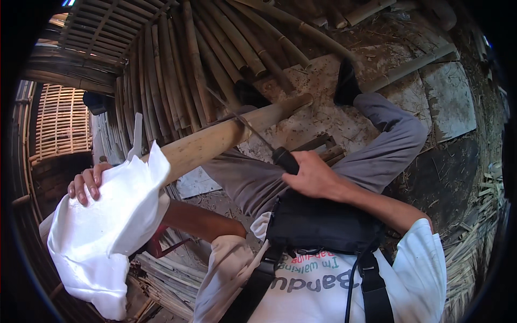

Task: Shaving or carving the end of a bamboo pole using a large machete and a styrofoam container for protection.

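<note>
My right hand grips the black handle of a long thin blade, whose edge rests across a thick pale bamboo pole. The pole runs diagonally from the lower left up to the right over my grey-trousered legs. Wrapped in a large white cloth, my left hand holds the near end of the pole, with only the fingertips showing over the cloth's top edge.
Many long bamboo poles lie stacked ahead. A woven bamboo panel stands at the left. Flat grey slabs and shavings cover the ground at right. Split bamboo strips pile below. A black chest bag hangs on me.
</note>
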Tool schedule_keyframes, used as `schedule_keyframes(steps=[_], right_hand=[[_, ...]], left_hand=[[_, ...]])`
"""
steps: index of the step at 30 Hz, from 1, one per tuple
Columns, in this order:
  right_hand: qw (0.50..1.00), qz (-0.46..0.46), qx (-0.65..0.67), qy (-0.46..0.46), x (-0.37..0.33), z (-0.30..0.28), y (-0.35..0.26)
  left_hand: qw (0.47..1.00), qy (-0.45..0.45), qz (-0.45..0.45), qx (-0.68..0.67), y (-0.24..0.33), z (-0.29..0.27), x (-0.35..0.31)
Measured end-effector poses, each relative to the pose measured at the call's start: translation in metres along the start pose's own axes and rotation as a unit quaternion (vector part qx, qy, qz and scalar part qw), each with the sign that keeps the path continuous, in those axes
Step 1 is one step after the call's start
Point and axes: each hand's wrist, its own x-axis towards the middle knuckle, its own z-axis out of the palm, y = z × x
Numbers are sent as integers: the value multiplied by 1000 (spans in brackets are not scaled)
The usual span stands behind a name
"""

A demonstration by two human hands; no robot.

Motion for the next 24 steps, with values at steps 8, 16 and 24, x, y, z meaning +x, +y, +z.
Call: schedule_keyframes(steps=[8, 16, 24], right_hand=[[1000, 26, 8, -6, 5, -6, 27], [999, -32, 0, -11, -5, -9, -30], [997, -33, -55, 51, 13, -12, 27]], left_hand=[[999, 40, -29, -13, 13, -6, -4], [851, 252, 177, 426, -21, 34, -5], [777, 337, 178, 501, -47, 45, 13]])
